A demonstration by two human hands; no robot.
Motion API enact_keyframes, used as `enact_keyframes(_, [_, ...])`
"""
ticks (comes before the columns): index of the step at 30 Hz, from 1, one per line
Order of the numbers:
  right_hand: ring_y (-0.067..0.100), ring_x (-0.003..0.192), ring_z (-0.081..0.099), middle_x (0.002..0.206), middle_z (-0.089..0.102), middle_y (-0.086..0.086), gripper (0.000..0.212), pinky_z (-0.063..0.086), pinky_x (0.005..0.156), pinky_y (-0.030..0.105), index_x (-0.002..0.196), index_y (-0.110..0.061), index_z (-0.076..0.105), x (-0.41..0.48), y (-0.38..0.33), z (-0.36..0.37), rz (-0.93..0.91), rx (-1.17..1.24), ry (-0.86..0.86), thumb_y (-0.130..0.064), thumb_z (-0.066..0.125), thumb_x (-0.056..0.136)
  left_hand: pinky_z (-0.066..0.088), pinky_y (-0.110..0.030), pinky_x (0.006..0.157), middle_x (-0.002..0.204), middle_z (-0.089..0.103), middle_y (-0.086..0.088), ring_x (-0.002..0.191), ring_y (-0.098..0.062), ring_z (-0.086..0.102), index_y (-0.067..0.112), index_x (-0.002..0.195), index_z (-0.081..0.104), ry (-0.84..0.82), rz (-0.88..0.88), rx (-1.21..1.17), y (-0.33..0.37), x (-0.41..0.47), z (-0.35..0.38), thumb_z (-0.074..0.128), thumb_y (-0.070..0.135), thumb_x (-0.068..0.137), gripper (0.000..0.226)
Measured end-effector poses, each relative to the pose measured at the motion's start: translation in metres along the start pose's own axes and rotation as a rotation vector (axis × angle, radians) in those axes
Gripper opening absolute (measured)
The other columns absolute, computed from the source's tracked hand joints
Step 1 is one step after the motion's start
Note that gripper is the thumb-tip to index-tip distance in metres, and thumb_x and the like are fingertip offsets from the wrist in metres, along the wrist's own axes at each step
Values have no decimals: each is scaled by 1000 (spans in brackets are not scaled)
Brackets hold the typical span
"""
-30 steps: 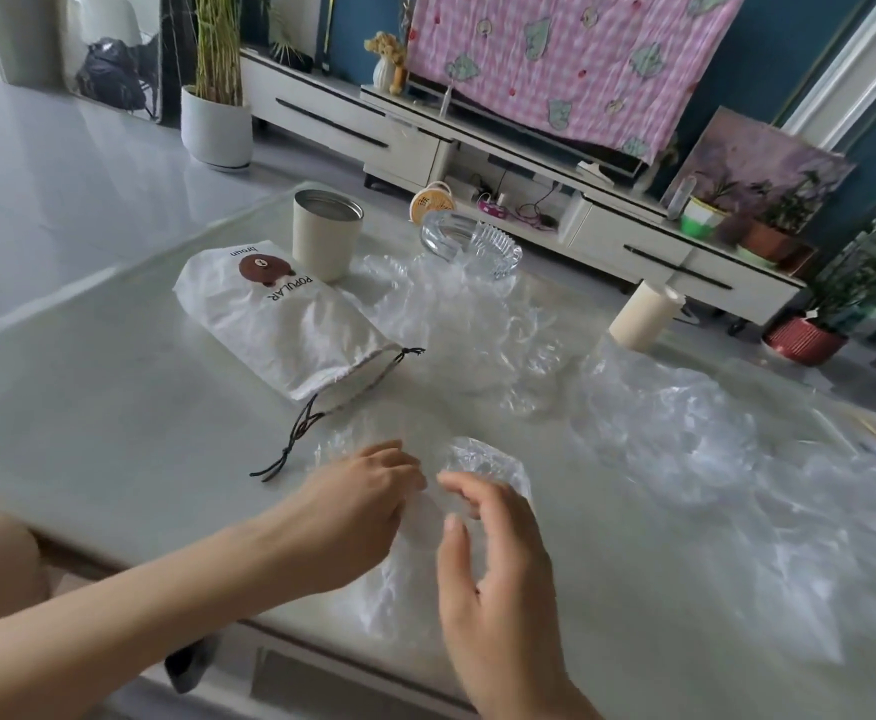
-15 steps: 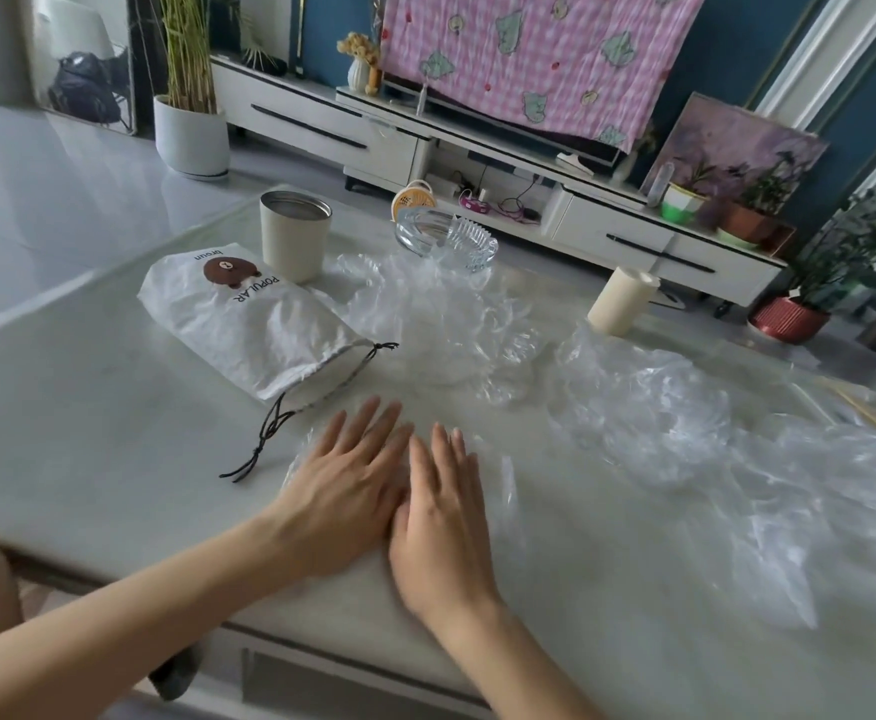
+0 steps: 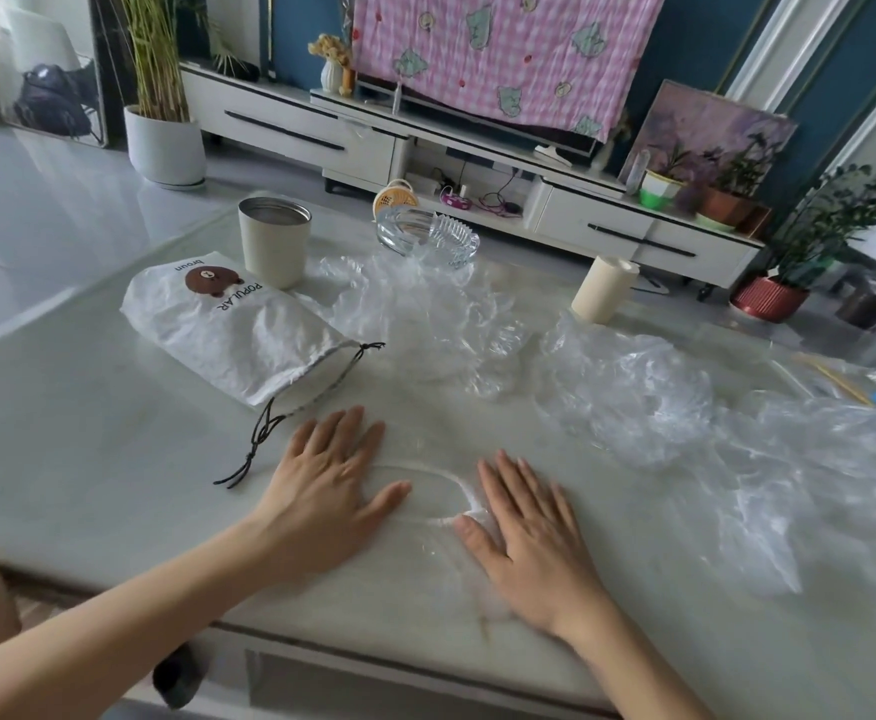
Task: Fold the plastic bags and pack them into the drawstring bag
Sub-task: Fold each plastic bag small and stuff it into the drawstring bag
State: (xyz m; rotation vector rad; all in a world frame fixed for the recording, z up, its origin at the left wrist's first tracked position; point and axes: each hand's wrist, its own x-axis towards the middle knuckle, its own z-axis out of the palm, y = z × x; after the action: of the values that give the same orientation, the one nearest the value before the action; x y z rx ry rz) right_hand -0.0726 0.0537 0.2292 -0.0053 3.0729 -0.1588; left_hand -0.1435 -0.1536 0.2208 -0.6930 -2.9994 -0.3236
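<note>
Both hands lie flat, palms down, on a clear plastic bag [image 3: 428, 537] spread at the near edge of the bench [image 3: 88, 459]. The left hand [image 3: 329, 491] has straight, slightly spread fingers and presses the bag's left part. The right hand [image 3: 524, 532] also has straight fingers and presses the right part. The hands are apart, with the bag's oval handle outline between them, and neither grips anything.

The white drawstring bag [image 3: 238, 330], with a brown bear print, lies flat at far left of the hands, its mouth toward the middle. Its black cord [image 3: 259, 439] trails just beside the left hand. A cream cup [image 3: 275, 241] stands at the bag's far end.

A loose crumpled plastic bag [image 3: 425, 324] lies behind the hands, more crumpled plastic [image 3: 628, 387] lies to the right, and a further heap [image 3: 815, 459] lies at far right. A glass ashtray [image 3: 428, 236] and a cream cylinder [image 3: 603, 288] are at the back of the bench.
</note>
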Motion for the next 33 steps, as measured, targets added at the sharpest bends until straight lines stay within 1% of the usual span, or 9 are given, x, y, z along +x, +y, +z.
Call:
enact_keyframes(6, [6,143,-10,158,-2,-5,117,-13,114,29,150,-24,8,-4,2,-4,-5,81,111,-84,-26,56,15,-36,104,147,33,-15,126,-26,24,20,134,49,171,23,-123,1,-4,-2,-4,78,77,98])
enact_keyframes(9, [2,136,27,144,38,-12,82,15,113,19,135,-23,45,-18,-10,-21,-127,349,309,-77,23,79,31,-39,96,130,52,-13,116,-30,41,15,115,65,290,31,-294,-2,-5,-7,26,53,88,61])
enact_keyframes(12, [-12,123,33,131,39,-24,56,22,101,5,112,-32,54,-34,-18,-32,-248,526,103,-67,50,69,39,-23,81,101,65,-2,92,-21,59,14,94,71,366,166,-429,-4,-4,-25,40,35,93,37])
enact_keyframes(15, [1,117,42,129,44,-14,45,26,99,8,105,-25,54,-40,-16,-12,-321,275,109,-57,49,74,44,-17,76,90,64,11,79,-3,57,18,92,72,254,172,-542,-11,-11,-34,52,20,94,20])
enact_keyframes(19, [11,94,51,107,59,0,9,38,85,21,91,-21,45,-37,-19,14,-393,133,430,-29,44,88,40,-9,70,92,66,14,86,1,58,24,94,70,107,219,-573,-25,-27,-30,48,49,88,33])
enact_keyframes(23, [10,81,56,86,63,-3,17,44,75,24,79,-25,45,-32,-20,-3,-141,535,356,-25,48,96,38,-4,84,106,59,26,102,11,52,37,105,60,-73,264,-590,-37,-30,-35,39,88,64,69])
enact_keyframes(27, [7,79,59,81,62,-4,14,42,75,20,87,-15,52,-25,-13,-24,-7,903,283,-29,53,91,41,-10,84,104,57,26,97,0,56,24,106,66,132,310,-478,-42,-28,-23,53,63,74,52])
enact_keyframes(30, [-11,93,52,103,57,-14,51,36,81,4,110,-27,46,-31,-13,-32,-55,776,-90,-48,69,70,46,-19,72,86,66,19,79,-7,62,27,92,68,226,256,-536,-41,-26,-28,50,33,83,21])
enact_keyframes(33, [-8,87,53,93,60,-15,28,37,77,8,97,-32,54,-36,-7,-29,-147,587,21,-27,75,78,48,-26,67,77,67,16,67,-6,62,28,88,62,172,236,-536,-39,-28,-37,38,49,83,32])
